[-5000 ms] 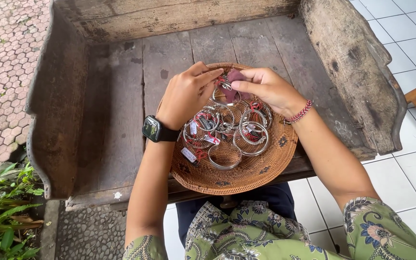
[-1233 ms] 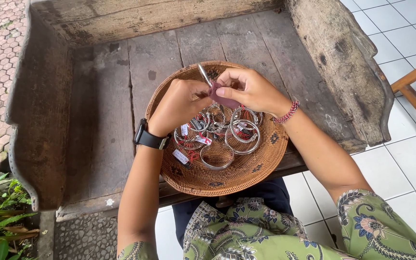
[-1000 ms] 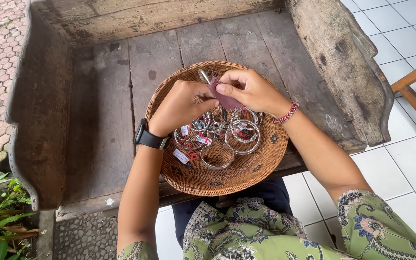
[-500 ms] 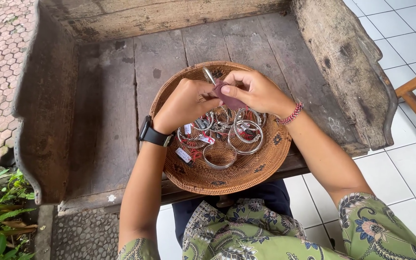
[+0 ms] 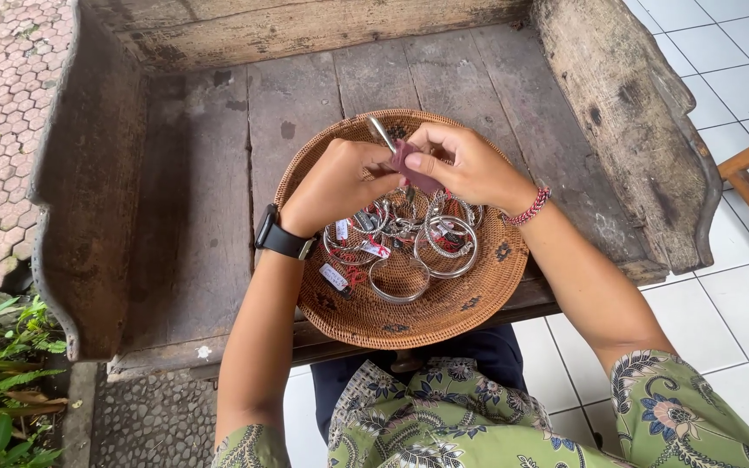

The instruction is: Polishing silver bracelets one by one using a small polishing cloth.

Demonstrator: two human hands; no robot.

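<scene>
Seen from above, both my hands meet over a round woven rattan basket (image 5: 444,325) that sits at the centre of the frame on a weathered grey wooden bench (image 5: 192,217) with raised sides. My left hand (image 5: 335,182), with a black smartwatch (image 5: 283,238) at the wrist, has its fingers pressed together around a slim silver metal bangle (image 5: 381,133), whose end pokes up toward the top of the frame. My right hand (image 5: 470,165), wearing a red braided bracelet (image 5: 530,206), pinches a small maroon cloth (image 5: 409,165) against that bangle. Compared with a second ago, the bangle's tip sits a little lower and nearer my fingers, while the cloth stays on it, so the rubbing appears to be ongoing. Below my hands, more silver bangles with small tags (image 5: 396,251) lie heaped in the basket. White floor tiles (image 5: 721,78) fill the right of the frame.
</scene>
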